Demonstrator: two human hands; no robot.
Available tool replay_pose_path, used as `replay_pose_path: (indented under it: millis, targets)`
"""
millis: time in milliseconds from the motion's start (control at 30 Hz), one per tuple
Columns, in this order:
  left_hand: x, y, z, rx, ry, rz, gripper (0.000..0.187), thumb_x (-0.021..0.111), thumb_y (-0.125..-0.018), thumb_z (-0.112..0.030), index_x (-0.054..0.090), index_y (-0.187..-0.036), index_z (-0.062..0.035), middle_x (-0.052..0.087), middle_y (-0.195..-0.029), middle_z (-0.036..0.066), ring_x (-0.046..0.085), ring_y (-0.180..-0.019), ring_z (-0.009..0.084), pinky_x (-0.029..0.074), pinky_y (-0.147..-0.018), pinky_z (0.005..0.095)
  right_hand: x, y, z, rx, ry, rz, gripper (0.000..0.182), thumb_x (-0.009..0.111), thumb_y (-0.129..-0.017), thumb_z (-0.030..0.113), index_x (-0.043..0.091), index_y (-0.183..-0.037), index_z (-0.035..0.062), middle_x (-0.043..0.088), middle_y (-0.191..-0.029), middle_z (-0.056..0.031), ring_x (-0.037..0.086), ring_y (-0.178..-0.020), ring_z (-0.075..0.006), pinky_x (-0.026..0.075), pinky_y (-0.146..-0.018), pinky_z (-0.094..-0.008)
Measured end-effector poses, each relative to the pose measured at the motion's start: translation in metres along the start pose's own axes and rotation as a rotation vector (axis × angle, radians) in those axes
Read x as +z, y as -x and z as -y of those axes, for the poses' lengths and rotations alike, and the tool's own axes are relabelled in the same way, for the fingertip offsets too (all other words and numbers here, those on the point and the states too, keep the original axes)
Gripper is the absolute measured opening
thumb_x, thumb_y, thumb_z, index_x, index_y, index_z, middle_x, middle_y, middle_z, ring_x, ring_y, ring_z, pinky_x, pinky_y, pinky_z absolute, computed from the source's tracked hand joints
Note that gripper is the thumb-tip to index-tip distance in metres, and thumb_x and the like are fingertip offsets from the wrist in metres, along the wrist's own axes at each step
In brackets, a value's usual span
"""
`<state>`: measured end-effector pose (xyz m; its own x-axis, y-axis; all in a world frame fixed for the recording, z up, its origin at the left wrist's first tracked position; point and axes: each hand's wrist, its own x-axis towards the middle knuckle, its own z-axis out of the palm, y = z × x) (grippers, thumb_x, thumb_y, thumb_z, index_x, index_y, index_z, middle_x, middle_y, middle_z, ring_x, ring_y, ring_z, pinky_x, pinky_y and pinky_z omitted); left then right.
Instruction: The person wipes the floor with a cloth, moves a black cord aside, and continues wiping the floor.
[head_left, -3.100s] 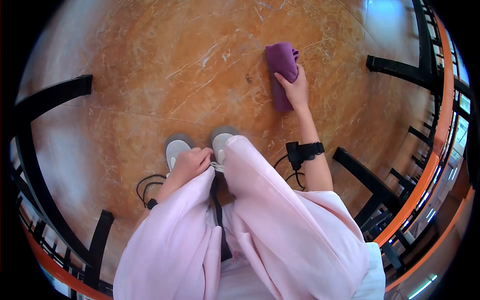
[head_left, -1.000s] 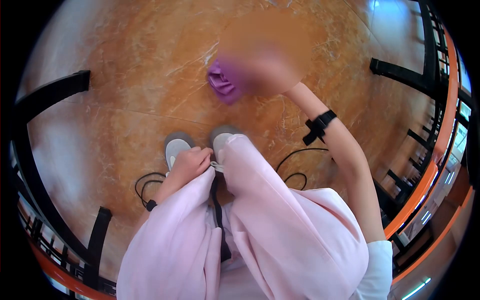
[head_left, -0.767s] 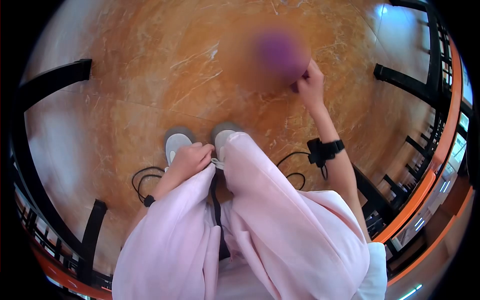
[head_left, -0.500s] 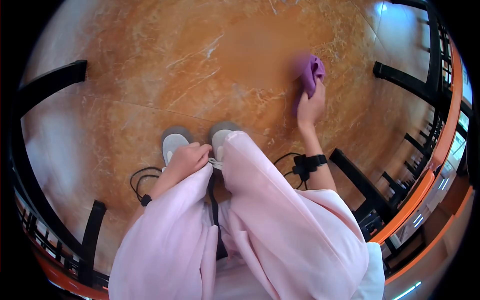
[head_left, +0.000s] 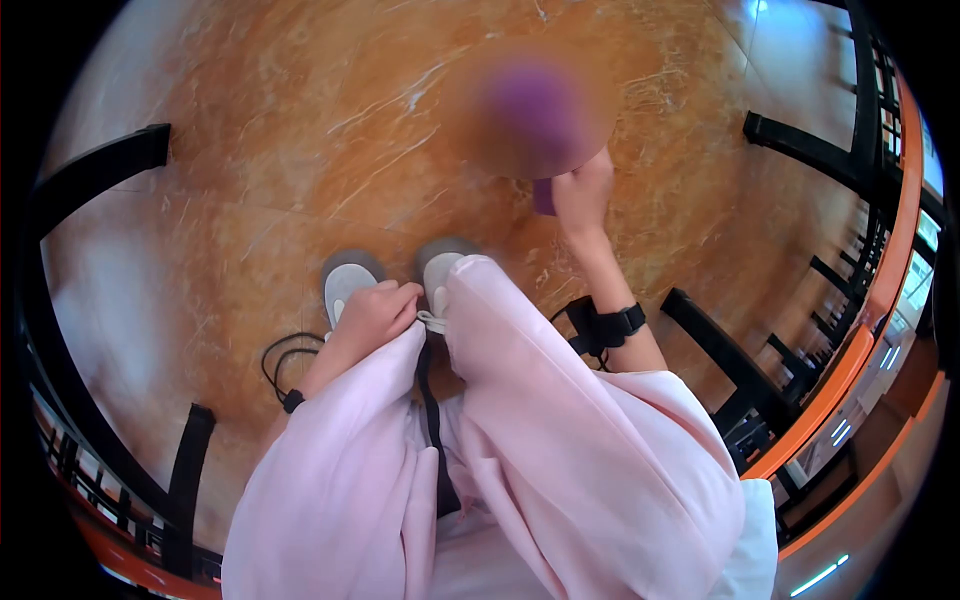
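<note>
My right hand (head_left: 585, 195) is closed round a purple cloth (head_left: 544, 196) at the floor (head_left: 330, 170), ahead of my feet. A round blur hides most of the cloth and part of the fingers. My left hand (head_left: 375, 315) rests by my left knee, above the left shoe (head_left: 350, 280), its fingers curled together. Whatever may be in those fingers is hidden. Beside the fingertips hangs a pale cord (head_left: 431, 321) at the pink trousers (head_left: 560, 370).
Black metal legs stand at the left (head_left: 110, 160) and right (head_left: 800, 150). An orange edge (head_left: 820, 400) curves along the right side. Dark cables (head_left: 285, 350) lie near my left wrist. The floor is brown, marbled and shiny.
My right hand has moved left across the floor with the purple cloth, which now lies mostly within the blurred patch. My left hand has stayed in place.
</note>
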<state>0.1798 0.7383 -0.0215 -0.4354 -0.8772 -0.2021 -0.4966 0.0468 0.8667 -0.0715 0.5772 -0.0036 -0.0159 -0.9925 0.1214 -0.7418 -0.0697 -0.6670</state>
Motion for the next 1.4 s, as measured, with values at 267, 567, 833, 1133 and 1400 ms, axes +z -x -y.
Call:
replay_pose_path:
  millis: [267,567,833,1133,1400]
  targets:
    - [-0.001,-0.001,0.000,0.014,-0.018,0.002,0.010,0.058,-0.079,-0.007,0.061,-0.088,-0.0044,0.056,-0.065,0.012,0.057,-0.059,0.0280,0.045,-0.053,0.0364,0.004,0.025,-0.046,0.161,0.290,-0.082,0.043,0.057,-0.076,0.000,0.050,-0.119,0.0037,0.054,-0.110,-0.0178,0.052,-0.103,-0.0361,0.042,-0.088,-0.0417]
    - [0.000,-0.001,0.001,0.020,-0.051,0.017,0.010,0.057,-0.079,-0.007,0.061,-0.087,-0.0042,0.056,-0.066,0.012,0.057,-0.059,0.0280,0.045,-0.053,0.0365,0.017,-0.001,0.015,0.018,0.085,0.013,0.035,0.055,-0.079,0.000,0.054,-0.114,0.0022,0.056,-0.109,-0.0169,0.055,-0.103,-0.0340,0.043,-0.088,-0.0362]
    - [0.001,-0.001,0.001,0.007,-0.004,0.008,0.009,0.056,-0.080,-0.009,0.060,-0.087,-0.0049,0.057,-0.067,0.013,0.057,-0.060,0.0300,0.046,-0.054,0.0380,-0.023,-0.058,-0.010,-0.124,0.143,-0.163,0.039,0.057,-0.075,0.001,0.054,-0.115,0.0043,0.057,-0.109,-0.0141,0.055,-0.101,-0.0331,0.044,-0.085,-0.0388]
    - [-0.001,0.000,0.000,0.019,-0.027,0.016,0.010,0.057,-0.080,-0.010,0.061,-0.087,-0.0053,0.056,-0.067,0.013,0.058,-0.060,0.0300,0.046,-0.054,0.0383,0.032,-0.040,-0.033,-0.254,0.382,0.138,0.048,0.055,-0.071,-0.002,0.052,-0.118,0.0094,0.056,-0.112,-0.0113,0.054,-0.099,-0.0321,0.045,-0.083,-0.0413]
    - [0.002,-0.002,-0.001,0.028,-0.053,-0.020,0.010,0.058,-0.078,-0.007,0.061,-0.088,-0.0047,0.056,-0.066,0.012,0.057,-0.059,0.0281,0.045,-0.052,0.0365,0.020,0.003,0.005,-0.548,0.161,0.475,0.044,0.056,-0.069,0.002,0.057,-0.112,0.0103,0.057,-0.109,-0.0080,0.055,-0.090,-0.0280,0.047,-0.077,-0.0366]
